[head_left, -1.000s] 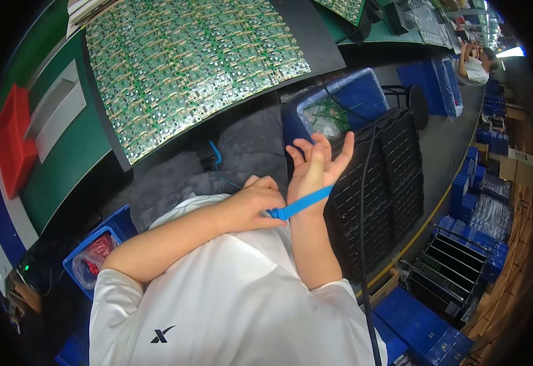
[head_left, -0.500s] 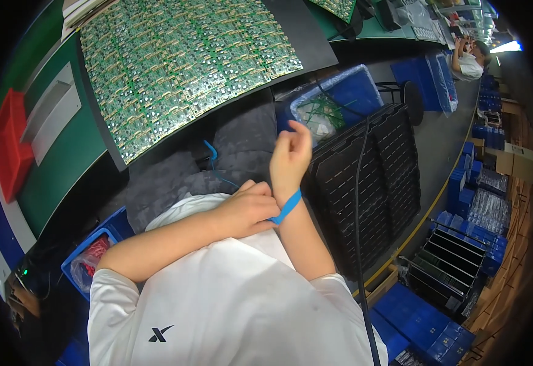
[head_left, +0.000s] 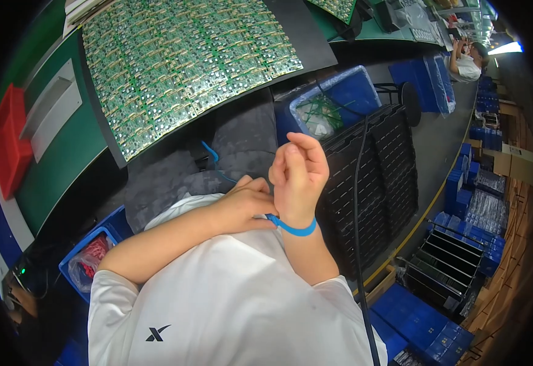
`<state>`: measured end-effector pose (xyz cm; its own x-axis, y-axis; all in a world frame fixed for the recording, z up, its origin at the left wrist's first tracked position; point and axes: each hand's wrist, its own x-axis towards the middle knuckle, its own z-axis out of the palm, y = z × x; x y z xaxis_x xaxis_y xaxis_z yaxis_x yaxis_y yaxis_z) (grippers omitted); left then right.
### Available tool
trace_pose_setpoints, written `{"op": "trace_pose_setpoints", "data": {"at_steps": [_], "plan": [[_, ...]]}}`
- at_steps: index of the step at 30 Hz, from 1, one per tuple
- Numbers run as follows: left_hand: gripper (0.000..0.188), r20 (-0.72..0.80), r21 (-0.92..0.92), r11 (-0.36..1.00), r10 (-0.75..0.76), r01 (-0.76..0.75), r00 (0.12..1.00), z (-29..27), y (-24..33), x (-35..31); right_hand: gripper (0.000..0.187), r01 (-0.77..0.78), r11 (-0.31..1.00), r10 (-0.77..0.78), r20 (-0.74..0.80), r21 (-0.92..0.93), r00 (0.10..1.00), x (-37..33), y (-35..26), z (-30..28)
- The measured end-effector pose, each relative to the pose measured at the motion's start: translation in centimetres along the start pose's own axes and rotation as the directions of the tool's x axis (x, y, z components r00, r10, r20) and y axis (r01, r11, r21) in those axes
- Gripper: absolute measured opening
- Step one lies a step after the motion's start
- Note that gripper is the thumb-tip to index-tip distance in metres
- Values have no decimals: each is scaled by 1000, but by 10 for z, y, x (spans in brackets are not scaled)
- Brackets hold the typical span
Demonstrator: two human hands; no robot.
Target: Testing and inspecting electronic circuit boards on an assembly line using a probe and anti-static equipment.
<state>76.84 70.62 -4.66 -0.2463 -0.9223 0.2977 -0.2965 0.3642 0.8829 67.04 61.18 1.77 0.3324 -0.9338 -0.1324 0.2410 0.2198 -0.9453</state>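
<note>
A blue wrist strap (head_left: 300,231) circles my right wrist. My left hand (head_left: 249,206) reaches across my body, its fingers closed on the strap at the inner side of that wrist. The strap's thin blue cord (head_left: 224,175) runs up over my lap to a blue loop (head_left: 210,150). My right hand (head_left: 299,182) is raised palm inward, fingers loosely curled and apart, holding nothing. Ahead, a large panel of green circuit boards (head_left: 187,67) lies on a black mat (head_left: 312,46) on the workbench.
Black slotted trays (head_left: 376,183) stand at my right, with a black cable (head_left: 358,201) hanging in front. A lined blue bin (head_left: 364,85) sits beyond them. At left are a red tray (head_left: 10,143) and a blue bin (head_left: 117,222). A co-worker (head_left: 465,64) is far right.
My right hand has turned its palm more toward me and come slightly lower and to the right. The strap's band now shows across the wrist. My left hand keeps its grip on it.
</note>
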Motion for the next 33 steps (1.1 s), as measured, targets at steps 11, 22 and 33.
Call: {"op": "trace_pose_setpoints", "data": {"at_steps": [11,22,33], "plan": [[34,-313,142,971,226,-190,923,-6,22,1,13,46,997,-51,-83,-66,995,12,21,-3],[36,-295,159,977,187,-145,937,-11,15,15,21,-189,939,202,-18,286,979,52,-17,10],[32,-157,227,954,-164,197,974,-66,-16,-35,47,93,929,-76,-62,358,995,165,-90,16]]}}
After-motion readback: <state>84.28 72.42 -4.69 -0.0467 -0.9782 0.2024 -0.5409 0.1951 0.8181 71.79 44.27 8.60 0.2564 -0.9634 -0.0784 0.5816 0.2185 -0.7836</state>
